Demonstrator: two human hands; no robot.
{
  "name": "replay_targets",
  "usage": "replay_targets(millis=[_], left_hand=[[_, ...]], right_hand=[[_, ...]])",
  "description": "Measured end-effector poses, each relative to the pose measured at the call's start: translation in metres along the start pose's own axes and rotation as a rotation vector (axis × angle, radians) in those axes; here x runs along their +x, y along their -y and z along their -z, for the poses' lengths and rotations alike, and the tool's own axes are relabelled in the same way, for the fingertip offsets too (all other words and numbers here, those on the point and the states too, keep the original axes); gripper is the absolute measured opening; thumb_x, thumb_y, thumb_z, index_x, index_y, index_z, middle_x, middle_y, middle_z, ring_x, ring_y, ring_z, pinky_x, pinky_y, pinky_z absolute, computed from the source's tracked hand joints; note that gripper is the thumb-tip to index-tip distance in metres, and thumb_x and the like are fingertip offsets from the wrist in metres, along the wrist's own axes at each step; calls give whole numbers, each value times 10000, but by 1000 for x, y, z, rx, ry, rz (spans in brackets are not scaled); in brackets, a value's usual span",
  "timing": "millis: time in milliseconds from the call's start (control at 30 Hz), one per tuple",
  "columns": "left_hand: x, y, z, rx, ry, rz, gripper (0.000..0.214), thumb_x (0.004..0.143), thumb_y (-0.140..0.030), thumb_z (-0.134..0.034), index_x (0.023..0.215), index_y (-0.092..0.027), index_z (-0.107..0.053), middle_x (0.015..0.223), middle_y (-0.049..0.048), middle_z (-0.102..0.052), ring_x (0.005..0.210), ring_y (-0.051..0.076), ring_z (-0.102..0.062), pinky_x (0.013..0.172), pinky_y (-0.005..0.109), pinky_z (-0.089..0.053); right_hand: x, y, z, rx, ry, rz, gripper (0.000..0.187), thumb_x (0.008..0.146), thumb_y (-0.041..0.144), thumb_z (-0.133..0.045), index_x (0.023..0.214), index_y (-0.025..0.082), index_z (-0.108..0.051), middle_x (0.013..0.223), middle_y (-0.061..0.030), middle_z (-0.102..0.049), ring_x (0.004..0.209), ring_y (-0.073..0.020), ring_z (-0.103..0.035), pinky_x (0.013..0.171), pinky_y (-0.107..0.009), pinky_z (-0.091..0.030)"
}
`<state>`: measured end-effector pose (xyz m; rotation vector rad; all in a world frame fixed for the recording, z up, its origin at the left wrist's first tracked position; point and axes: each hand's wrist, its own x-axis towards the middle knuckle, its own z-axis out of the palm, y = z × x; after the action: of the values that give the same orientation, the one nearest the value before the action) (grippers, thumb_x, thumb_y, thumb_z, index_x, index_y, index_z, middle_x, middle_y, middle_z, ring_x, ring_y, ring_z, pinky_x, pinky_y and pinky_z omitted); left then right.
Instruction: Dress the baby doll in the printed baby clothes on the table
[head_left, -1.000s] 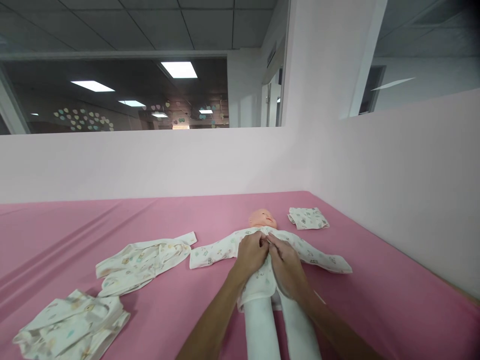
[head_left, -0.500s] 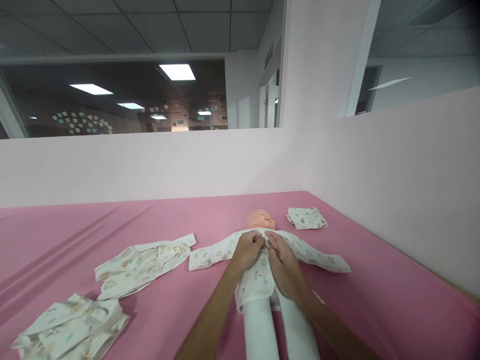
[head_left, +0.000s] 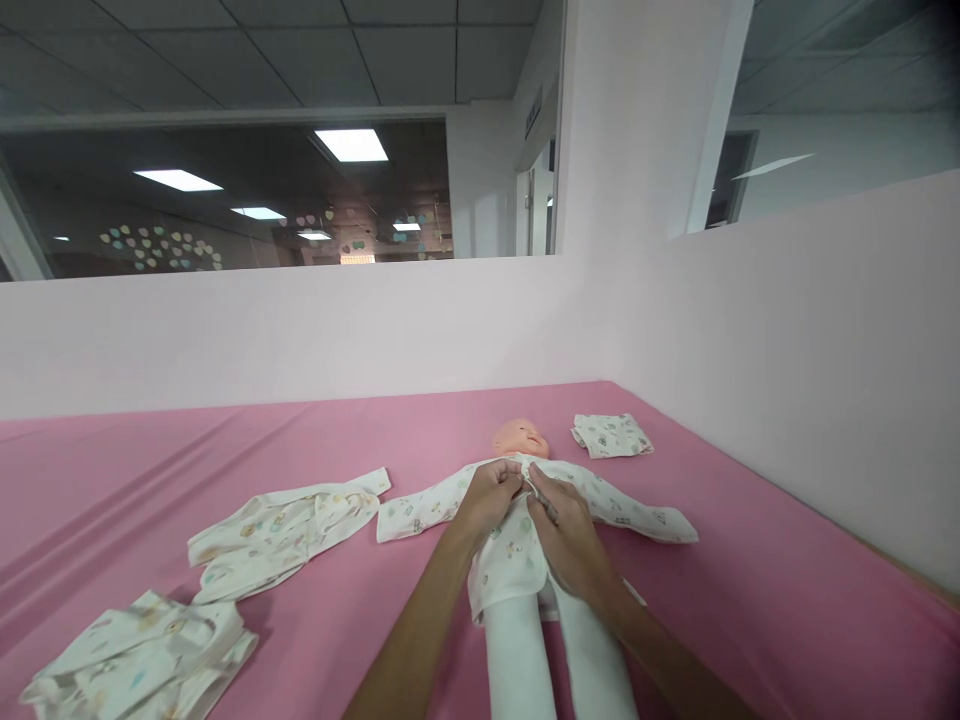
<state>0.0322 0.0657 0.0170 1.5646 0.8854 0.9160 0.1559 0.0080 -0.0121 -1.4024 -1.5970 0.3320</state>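
Note:
A baby doll [head_left: 520,437] lies on its back, head away from me, in a white patterned baby shirt [head_left: 510,565] with both long sleeves spread sideways. Pale leggings or legs [head_left: 519,655] stretch toward me. At the upper chest, my left hand [head_left: 491,495] pinches the shirt's front edge near the neckline. My right hand [head_left: 566,525] is closed on the opposite front edge, its thumb and fingers meeting close to the left fingertips. The small fastening between the fingers is mostly hidden.
A pink sheet [head_left: 337,620] covers the surface, bounded by white walls [head_left: 337,330] behind and at right. At left lie a patterned baby garment [head_left: 285,530] and a folded patterned cloth [head_left: 142,660]. Another folded cloth [head_left: 613,436] sits right of the doll's head.
The right hand's fingers have curled in more tightly at the shirt front. My left hand stays at almost the same spot, still pinching. The doll and loose clothes have not moved.

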Motion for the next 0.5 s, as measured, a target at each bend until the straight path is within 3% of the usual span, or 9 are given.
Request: replay_targets(millis=[133,233,300,400,500], left_hand=[[-13,-9,-8,177,-94,-52,338,803,-237,-518,1132,-175,-556,774,-16,-584,672,117,-519,645,237,-407],[-38,-14,-17,545,-225,-163,176,819,-197,-471,948,-189,-590,859,19,-601,832,167,-539,740,280,-411],[-56,-16,-23,708,-228,-205,161,845,-183,-421,846,-195,-581,903,32,-604,893,187,-530,780,304,-402],[-75,-15,-28,815,-203,-184,190,859,-154,-387,849,-204,-571,927,35,-594,892,192,-526,767,309,-399],[-78,-13,-33,942,-210,-163,175,788,-104,-464,894,-204,-560,991,48,-582,909,205,-519,758,311,-397]], right_hand=[[-4,-1,3,-33,-86,-92,513,856,351,-434,1328,157,-485,1331,-118,-533,1234,-275,-463,1024,-436,-378],[-15,-2,8,-110,-143,-105,432,817,341,-489,1205,161,-549,1184,-121,-586,1124,-287,-513,958,-446,-408],[-25,1,11,-160,-136,-52,334,803,294,-495,1107,193,-591,1104,-97,-605,1091,-280,-518,951,-443,-395],[-34,10,15,-186,-105,-13,271,820,265,-471,1053,221,-603,1052,-77,-614,1042,-261,-534,917,-421,-394],[-28,19,15,-200,-88,-59,231,848,325,-465,995,221,-609,993,-76,-626,945,-248,-562,831,-390,-410]])
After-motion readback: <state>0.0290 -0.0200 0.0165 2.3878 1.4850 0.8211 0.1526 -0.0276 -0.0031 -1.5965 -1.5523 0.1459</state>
